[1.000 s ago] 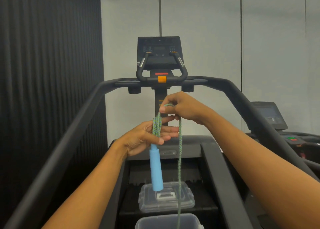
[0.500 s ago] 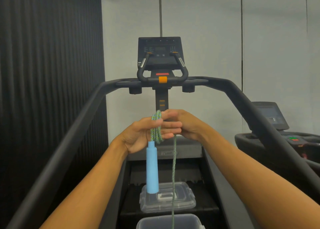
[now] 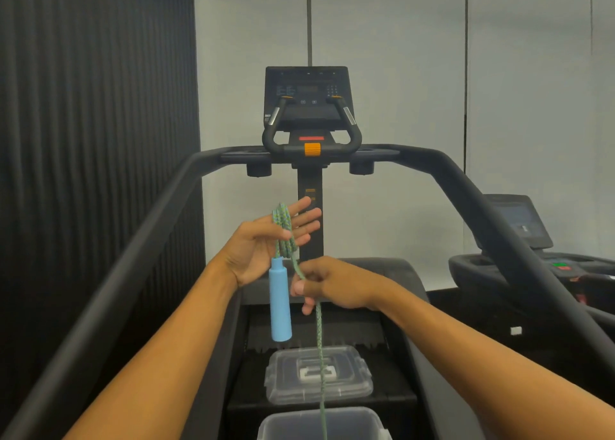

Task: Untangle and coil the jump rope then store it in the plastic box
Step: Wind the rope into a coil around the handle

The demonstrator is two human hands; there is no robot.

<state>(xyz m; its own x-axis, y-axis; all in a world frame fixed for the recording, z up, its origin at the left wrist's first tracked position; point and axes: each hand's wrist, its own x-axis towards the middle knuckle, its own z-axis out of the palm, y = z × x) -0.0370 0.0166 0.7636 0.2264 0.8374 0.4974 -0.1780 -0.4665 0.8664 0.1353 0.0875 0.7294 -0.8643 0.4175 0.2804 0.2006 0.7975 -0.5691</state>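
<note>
Your green braided rope (image 3: 283,226) hangs in loops over the straight fingers of your left hand (image 3: 263,249), its blue handle (image 3: 280,303) dangling below. One strand runs down through the pinch of your right hand (image 3: 329,286) into the open clear box (image 3: 289,423). The lid (image 3: 349,383) lies flat just beyond.

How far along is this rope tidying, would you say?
Roughly midway. Done: a few loops of the jump rope hang over the left hand, with the blue handle dangling below. In hand: the right hand pinches the next stretch. Left: a long tail runs down past the lid toward the open plastic box; it needs coiling before the bundle goes in.
</note>
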